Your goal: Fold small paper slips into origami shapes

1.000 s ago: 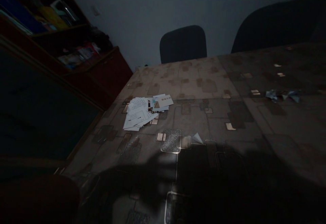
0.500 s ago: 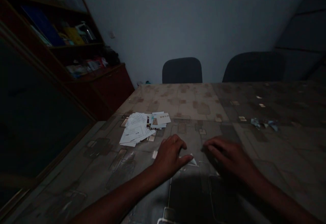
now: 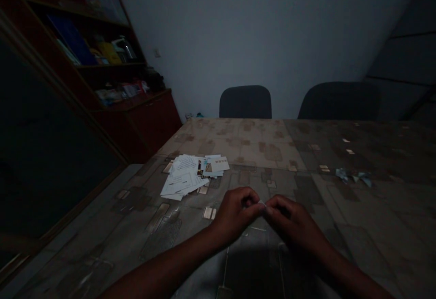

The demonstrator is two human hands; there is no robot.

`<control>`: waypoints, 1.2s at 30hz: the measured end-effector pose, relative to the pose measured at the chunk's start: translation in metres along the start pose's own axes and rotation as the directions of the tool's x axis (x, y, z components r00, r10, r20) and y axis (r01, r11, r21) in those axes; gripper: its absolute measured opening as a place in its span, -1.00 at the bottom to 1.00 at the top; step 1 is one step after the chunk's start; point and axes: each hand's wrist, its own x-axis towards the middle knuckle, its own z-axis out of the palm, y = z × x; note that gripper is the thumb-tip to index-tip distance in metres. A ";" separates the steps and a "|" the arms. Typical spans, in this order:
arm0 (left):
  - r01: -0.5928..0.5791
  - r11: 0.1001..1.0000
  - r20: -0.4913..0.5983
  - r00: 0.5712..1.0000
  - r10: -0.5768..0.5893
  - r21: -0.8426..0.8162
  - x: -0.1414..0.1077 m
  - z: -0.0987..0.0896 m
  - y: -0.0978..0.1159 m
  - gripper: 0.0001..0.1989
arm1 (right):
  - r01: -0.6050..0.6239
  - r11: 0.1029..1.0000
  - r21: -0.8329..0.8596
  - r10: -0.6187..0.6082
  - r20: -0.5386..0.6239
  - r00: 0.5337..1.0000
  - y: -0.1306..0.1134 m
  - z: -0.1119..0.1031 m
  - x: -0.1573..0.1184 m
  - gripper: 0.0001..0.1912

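Observation:
Between my fingertips sits a small piece of white paper, mostly hidden by the fingers. My left hand pinches it from the left with thumb and forefinger. From the other side my right hand grips it the same way, so the two hands almost meet above the table. Beyond my left hand lies a loose pile of printed white papers and cards. Far to the right, several small folded paper pieces rest on the tablecloth.
A patterned tablecloth covers the table. Two dark chairs stand at its far side, against a pale wall. At the left, a reddish wooden cabinet holds folders, a kettle and other goods. The room is dim.
My hands have come together, and the right hand's fingers have closed on the small paper from the other side. The left hand has also closed its pinch. The view has tilted slightly upward.

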 end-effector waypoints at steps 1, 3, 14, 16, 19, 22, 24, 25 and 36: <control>0.011 0.998 -0.007 1.000 -0.011 -0.058 0.001 0.002 0.002 -0.89 | 0.008 1.000 0.016 -0.008 -0.032 0.999 -0.003 -0.001 0.000 -0.71; 0.019 0.992 -0.031 0.999 -0.023 -0.128 0.003 0.005 0.003 -0.86 | 0.038 0.999 0.028 -0.036 -0.077 0.996 -0.006 -0.001 0.001 -0.71; -0.006 0.985 -0.032 0.999 0.001 -0.170 -0.003 0.008 -0.017 -0.77 | 0.061 0.998 -0.007 -0.062 -0.091 0.994 0.009 0.014 -0.002 -0.68; 0.021 0.974 0.000 1.000 -0.021 -0.225 -0.001 0.008 -0.020 -0.78 | 0.060 0.998 -0.022 -0.062 -0.107 0.992 0.009 0.015 -0.002 -0.67; 0.041 0.963 0.040 0.999 -0.031 -0.266 0.002 0.008 -0.021 -0.80 | 0.055 0.998 -0.044 -0.060 -0.123 0.991 0.008 0.015 -0.002 -0.67; 0.032 0.960 0.054 0.998 -0.017 -0.277 0.003 0.009 -0.019 -0.79 | 0.055 0.998 -0.039 -0.059 -0.119 0.991 0.008 0.017 -0.002 -0.68; 0.030 0.959 0.044 0.999 -0.018 -0.283 0.003 0.009 -0.019 -0.79 | 0.050 0.998 -0.027 -0.053 -0.119 0.991 0.008 0.017 -0.001 -0.67; 0.033 0.958 0.034 0.999 -0.024 -0.283 0.003 0.010 -0.020 -0.80 | 0.045 0.999 -0.020 -0.048 -0.122 0.991 0.009 0.017 -0.001 -0.67; 0.040 0.944 0.015 0.999 -0.037 -0.328 0.009 0.010 -0.026 -0.77 | 0.051 0.998 0.021 -0.047 -0.151 0.987 0.011 0.019 0.001 -0.65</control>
